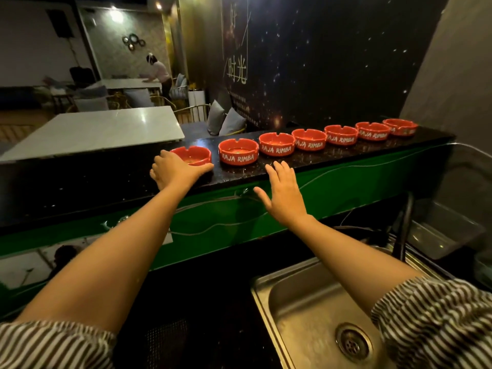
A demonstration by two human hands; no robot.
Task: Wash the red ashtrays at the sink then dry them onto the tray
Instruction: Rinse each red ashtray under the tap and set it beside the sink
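Several red ashtrays lettered "RAJA RIMBA" stand in a row on a black raised counter (106, 179). My left hand (174, 170) grips the near side of the leftmost ashtray (193, 155), which still sits on the counter. The second ashtray (238, 151) stands just right of it. My right hand (283, 193) hovers flat, fingers spread, over the counter's front edge below the second and third ashtray (277, 143), touching nothing. The steel sink (306, 294) with its drain (352, 343) lies at the lower right.
A dark tap (402, 227) rises behind the sink. A clear plastic container (439, 227) sits to the right of the tap. The counter's front face is green with a thin cable (213, 230) along it. Tables, chairs and a person stand far behind.
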